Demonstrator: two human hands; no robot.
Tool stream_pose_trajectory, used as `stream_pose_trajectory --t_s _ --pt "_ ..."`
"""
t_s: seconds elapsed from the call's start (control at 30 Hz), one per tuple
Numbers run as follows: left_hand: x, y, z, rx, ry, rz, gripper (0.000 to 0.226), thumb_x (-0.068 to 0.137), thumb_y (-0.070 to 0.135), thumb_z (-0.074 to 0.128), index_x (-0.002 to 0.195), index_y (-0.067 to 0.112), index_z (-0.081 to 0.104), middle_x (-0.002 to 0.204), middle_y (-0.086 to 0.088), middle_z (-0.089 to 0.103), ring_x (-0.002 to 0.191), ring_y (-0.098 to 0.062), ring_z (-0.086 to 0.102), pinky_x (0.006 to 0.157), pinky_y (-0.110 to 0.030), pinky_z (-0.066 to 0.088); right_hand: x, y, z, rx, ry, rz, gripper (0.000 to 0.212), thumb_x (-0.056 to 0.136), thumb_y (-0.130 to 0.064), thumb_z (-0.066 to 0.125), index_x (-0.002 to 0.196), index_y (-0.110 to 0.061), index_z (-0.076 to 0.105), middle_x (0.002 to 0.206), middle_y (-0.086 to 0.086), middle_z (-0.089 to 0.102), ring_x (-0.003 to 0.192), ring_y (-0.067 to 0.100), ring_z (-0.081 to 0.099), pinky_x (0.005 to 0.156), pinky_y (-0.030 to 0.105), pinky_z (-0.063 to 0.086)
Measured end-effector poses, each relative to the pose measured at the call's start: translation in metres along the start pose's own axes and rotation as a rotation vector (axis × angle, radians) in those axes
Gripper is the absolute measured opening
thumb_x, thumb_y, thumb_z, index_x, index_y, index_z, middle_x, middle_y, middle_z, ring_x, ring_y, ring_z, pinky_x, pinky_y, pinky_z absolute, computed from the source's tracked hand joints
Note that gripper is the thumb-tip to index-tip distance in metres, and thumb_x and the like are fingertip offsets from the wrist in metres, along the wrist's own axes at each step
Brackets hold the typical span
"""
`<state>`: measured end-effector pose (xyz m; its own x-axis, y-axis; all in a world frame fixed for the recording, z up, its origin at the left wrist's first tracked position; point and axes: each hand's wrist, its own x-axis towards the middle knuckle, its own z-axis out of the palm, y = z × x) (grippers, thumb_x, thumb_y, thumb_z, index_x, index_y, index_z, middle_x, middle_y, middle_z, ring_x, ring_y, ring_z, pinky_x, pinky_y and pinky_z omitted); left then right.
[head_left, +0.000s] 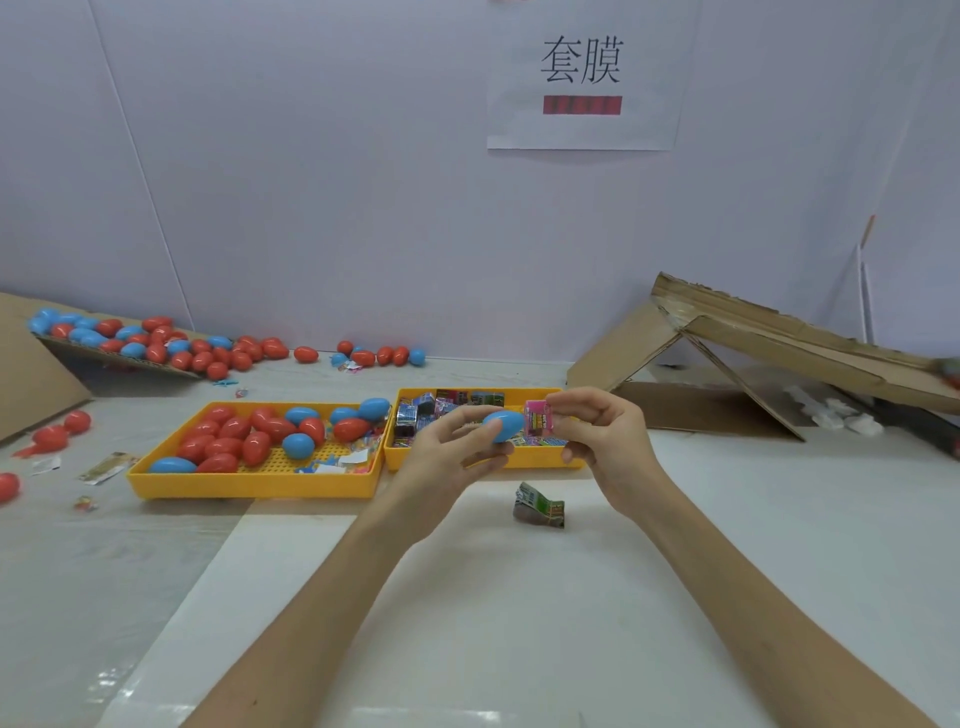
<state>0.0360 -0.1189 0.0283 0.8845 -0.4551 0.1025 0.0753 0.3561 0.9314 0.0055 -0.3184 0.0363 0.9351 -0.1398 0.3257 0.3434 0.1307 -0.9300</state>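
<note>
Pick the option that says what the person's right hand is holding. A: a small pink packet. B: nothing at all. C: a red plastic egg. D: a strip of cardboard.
A: the right hand pinches a small pink packet between thumb and fingertips, right beside the blue egg that the left hand holds, above the yellow tray of packets.
</note>
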Motion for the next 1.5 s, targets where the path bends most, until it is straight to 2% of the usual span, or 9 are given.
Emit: stream_pose_trajectory --t_s 0.43,0.63,0.8,0.97,1.1,1.23,1.37,1.5 --pt "0.000 -0.003 0.001 0.073 0.020 -0.035 0.040 0.083 0.037 0.071 0.110 0.008 0.068 0.092 -0.016 0.076 0.087 -0.025 0.075 0.074 -0.026 0.059 -0.003 -0.001 0.004 -0.177 -0.039 -0.047 0.038 0.086 0.011 0.068 0.084 -0.024 0.080 0.088 0.005 0.078 0.076 0.015 0.073 0.058 0.022 0.056" --pt "0.000 -0.004 0.003 0.195 0.005 -0.048 0.031 0.102 0.036 0.053 0.115 0.010 0.063 0.087 -0.017 0.075 0.073 -0.022 0.073 0.069 -0.027 0.060 -0.005 -0.001 0.006 -0.207 -0.053 -0.059 0.038 0.090 0.007 0.065 0.083 -0.027 0.081 0.090 0.004 0.078 0.079 0.015 0.073 0.062 0.024 0.057" --pt "0.001 -0.006 0.003 0.231 0.029 -0.051 0.028 0.107 0.033 0.045 0.119 0.014 0.062 0.083 -0.016 0.075 0.071 -0.022 0.072 0.068 -0.028 0.060 -0.004 0.002 0.008 -0.230 -0.072 -0.037 0.039 0.095 0.003 0.060 0.087 -0.028 0.081 0.093 0.004 0.078 0.085 0.019 0.074 0.068 0.025 0.058" --pt "0.000 -0.006 0.002 0.169 0.061 -0.077 0.030 0.104 0.035 0.051 0.119 0.011 0.063 0.090 -0.015 0.076 0.081 -0.022 0.075 0.072 -0.027 0.060 -0.005 0.005 0.008 -0.251 -0.064 -0.033 0.024 0.094 0.001 0.064 0.096 -0.017 0.079 0.094 0.006 0.078 0.085 0.019 0.074 0.070 0.024 0.058" --pt "0.000 -0.008 0.001 0.190 0.034 -0.065 0.028 0.097 0.028 0.065 0.120 0.011 0.066 0.097 -0.016 0.077 0.091 -0.025 0.076 0.075 -0.026 0.060 -0.004 0.005 0.008 -0.225 -0.045 0.006 0.033 0.095 0.005 0.058 0.093 -0.018 0.081 0.100 0.012 0.076 0.087 0.020 0.073 0.070 0.025 0.058" --pt "0.001 -0.008 0.001 0.263 0.044 -0.021 0.018 0.096 0.025 0.067 0.113 0.020 0.067 0.094 -0.012 0.078 0.088 -0.024 0.076 0.073 -0.027 0.061 -0.004 0.005 0.007 -0.226 -0.072 0.009 0.035 0.091 0.014 0.058 0.098 -0.014 0.079 0.106 0.012 0.075 0.094 0.021 0.073 0.073 0.025 0.058" --pt "0.001 -0.009 0.001 0.353 0.044 0.031 0.016 0.096 0.024 0.068 0.112 0.023 0.067 0.089 -0.008 0.078 0.082 -0.021 0.076 0.071 -0.026 0.060 -0.005 0.004 0.008 -0.221 -0.076 -0.005 0.040 0.088 0.013 0.064 0.091 -0.023 0.081 0.100 0.008 0.077 0.091 0.020 0.074 0.071 0.025 0.058" --pt "0.002 -0.011 0.001 0.388 0.019 0.037 0.015 0.097 0.024 0.067 0.112 0.024 0.066 0.090 -0.006 0.078 0.083 -0.021 0.076 0.073 -0.025 0.060 -0.005 0.003 0.006 -0.249 -0.069 -0.028 0.044 0.086 0.011 0.067 0.085 -0.030 0.081 0.095 0.004 0.078 0.090 0.021 0.074 0.069 0.026 0.059"
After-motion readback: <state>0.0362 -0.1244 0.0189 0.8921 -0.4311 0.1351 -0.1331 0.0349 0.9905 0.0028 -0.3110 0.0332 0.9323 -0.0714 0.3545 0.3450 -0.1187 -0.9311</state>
